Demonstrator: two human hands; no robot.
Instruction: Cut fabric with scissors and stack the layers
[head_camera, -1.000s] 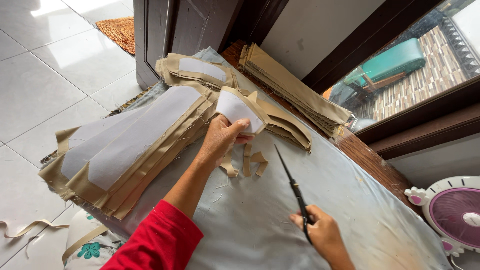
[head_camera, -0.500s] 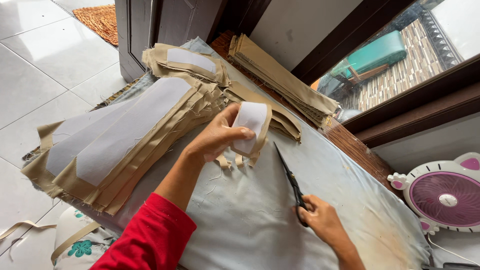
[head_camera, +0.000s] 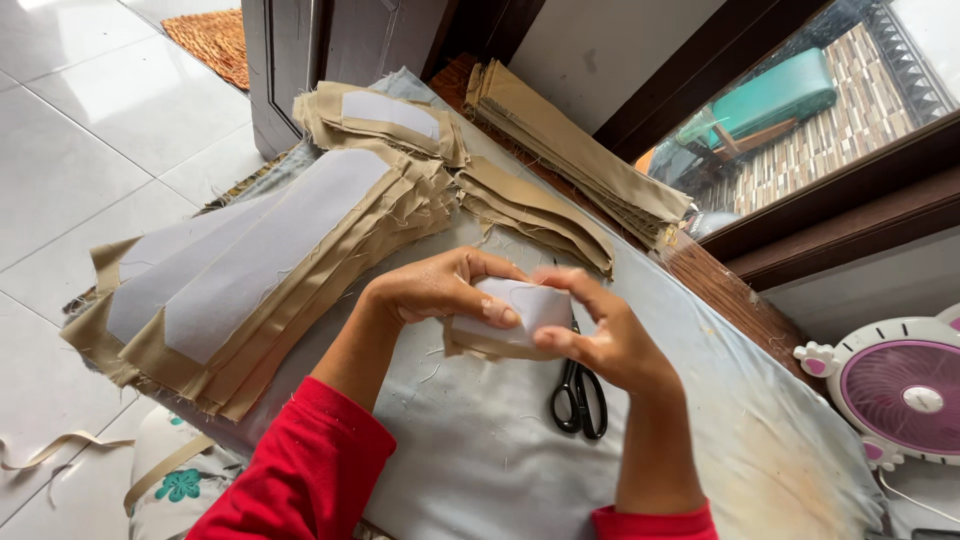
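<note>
Since half a second ago the right hand (head_camera: 610, 340) has let go of the black-handled scissors (head_camera: 580, 395), which now lie flat on the pale grey table cover (head_camera: 480, 460) just below the hands, and it has come up to join the left hand (head_camera: 440, 288) on the small fabric piece (head_camera: 520, 318). That piece (tan cloth with white interfacing on its upper face) is held just above the cover between both hands, its long axis running roughly left to right across the view, the white face turned up toward the camera and a tan edge showing along its lower left side. Left fingers close over its top left part, thumb pressed on the white face; right fingers pinch its right end, thumb underneath at the lower edge, so the piece spans the gap between the two grips. Beyond the left hand, a large stack of long tan pieces with white interfacing (head_camera: 250, 280) lies on the cover, with a smaller stack (head_camera: 385, 118) behind it and folded tan strips (head_camera: 575, 165) along the window side. At the right edge stands a pink and white fan (head_camera: 900, 390).
</note>
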